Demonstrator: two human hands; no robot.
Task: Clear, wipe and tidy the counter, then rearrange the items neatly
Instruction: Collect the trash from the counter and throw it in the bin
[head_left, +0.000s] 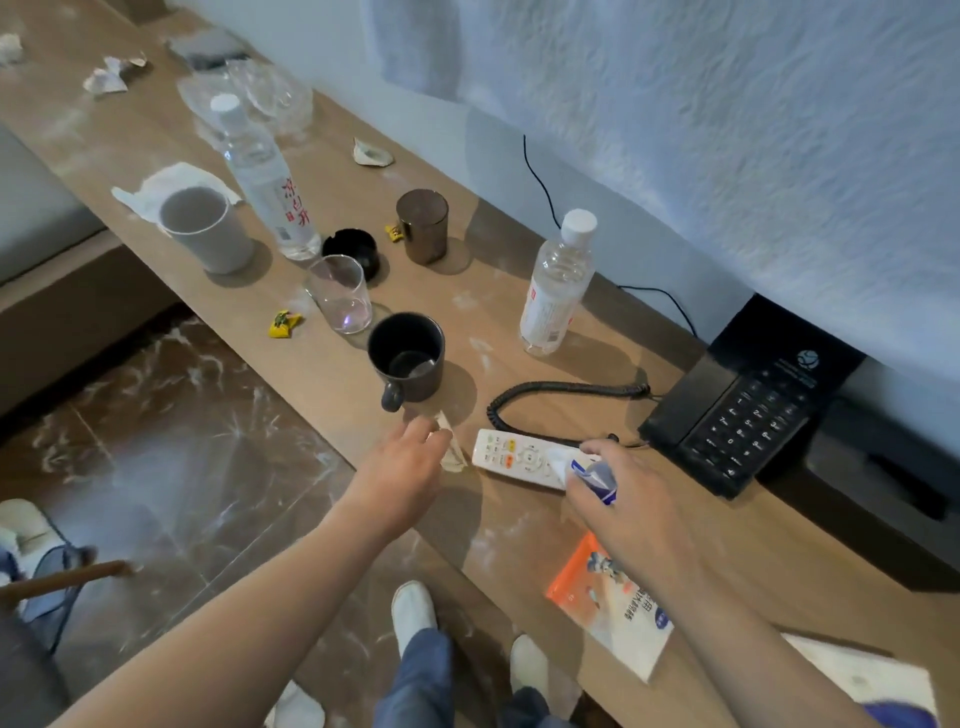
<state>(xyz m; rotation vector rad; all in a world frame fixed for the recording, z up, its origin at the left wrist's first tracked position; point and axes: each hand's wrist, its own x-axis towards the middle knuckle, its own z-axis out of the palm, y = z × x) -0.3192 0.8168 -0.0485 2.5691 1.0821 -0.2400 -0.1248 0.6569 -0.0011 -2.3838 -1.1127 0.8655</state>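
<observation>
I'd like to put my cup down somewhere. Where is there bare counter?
Bare wood lies between the brown tumbler and the right-hand water bottle, and between the booklet and the telephone. It is crowded around the glass, ashtray and black mug. The left hand, pinching a scrap, and right hand, holding a blue-white item, crowd the remote.

A single wide-angle view came from the person's head, facing forward and steeply down. It sat close above the table, which ran slantwise from upper left to lower right. The wall lay beyond it at right, the floor at left, the person's feet at the bottom.
</observation>
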